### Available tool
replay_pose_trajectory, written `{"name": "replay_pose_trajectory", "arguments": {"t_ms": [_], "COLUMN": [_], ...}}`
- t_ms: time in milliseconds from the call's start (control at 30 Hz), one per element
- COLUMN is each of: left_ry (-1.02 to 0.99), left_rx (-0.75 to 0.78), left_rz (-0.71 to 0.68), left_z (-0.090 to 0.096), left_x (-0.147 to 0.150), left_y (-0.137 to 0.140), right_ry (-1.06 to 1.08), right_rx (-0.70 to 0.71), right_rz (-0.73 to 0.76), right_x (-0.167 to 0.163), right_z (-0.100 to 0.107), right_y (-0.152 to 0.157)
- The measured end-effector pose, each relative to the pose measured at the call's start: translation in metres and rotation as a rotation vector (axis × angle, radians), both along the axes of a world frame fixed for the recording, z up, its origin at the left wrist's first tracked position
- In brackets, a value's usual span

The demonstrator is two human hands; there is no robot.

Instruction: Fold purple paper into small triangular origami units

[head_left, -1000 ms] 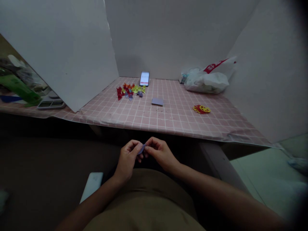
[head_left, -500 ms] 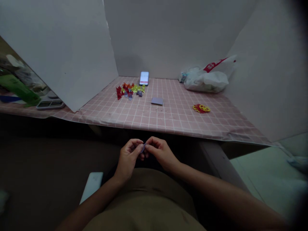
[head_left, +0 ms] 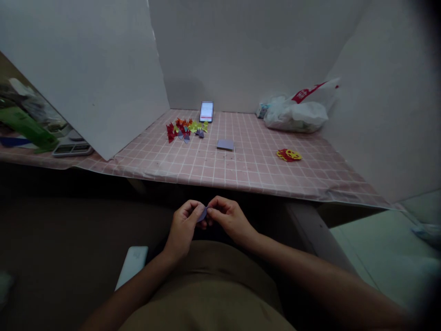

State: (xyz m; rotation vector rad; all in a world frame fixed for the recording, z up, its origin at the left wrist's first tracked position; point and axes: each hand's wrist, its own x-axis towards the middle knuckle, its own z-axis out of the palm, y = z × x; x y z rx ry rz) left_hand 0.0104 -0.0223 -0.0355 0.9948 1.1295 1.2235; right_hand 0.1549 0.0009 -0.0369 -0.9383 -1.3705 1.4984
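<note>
Fingers (head_left: 193, 207) of the left hand (head_left: 182, 226) and of the right hand (head_left: 233, 220) are pinched together on one small purple paper (head_left: 202, 214); it is held above the lap, before the edge of the table (head_left: 248, 170); a white plastic bag (head_left: 296, 117) sits at the back right, its contents I cannot tell; near the lit phone (head_left: 206, 111) lie folded papers (head_left: 182, 128), red, orange, yellow and purple; nearer are a purple stack (head_left: 225, 145) and red-yellow pieces (head_left: 288, 155); a white panel (head_left: 86, 69) stands before the left clutter (head_left: 29, 122); the bag carries a red mark with white characters, too small for reading.
</note>
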Motion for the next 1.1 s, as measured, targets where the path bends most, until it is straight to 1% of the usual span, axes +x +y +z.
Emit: {"name": "replay_pose_trajectory", "arguments": {"t_ms": [233,567,767,1100], "left_ry": [-0.016,-0.074,-0.082,-0.083], "left_rx": [-0.054,-0.122,-0.115,-0.106], "left_rz": [0.011,0.021,0.011,-0.003], "left_z": [-0.0003,0.0020,0.0017,0.0032], "left_x": [-0.0005,0.0004,0.0002,-0.0001], "left_y": [0.0004,0.0010,0.0015,0.0019], "right_ry": [-0.049,-0.055,-0.053,-0.027], "right_rx": [0.036,0.054,0.066,0.046], "right_rz": [-0.007,-0.009,-0.002,-0.005], "right_x": [-0.0001,-0.0006,-0.0005,-0.0005], "right_z": [0.0010,-0.0012,-0.0009,-0.0019], "right_y": [-0.0016,-0.0017,-0.0022,-0.0015]}}
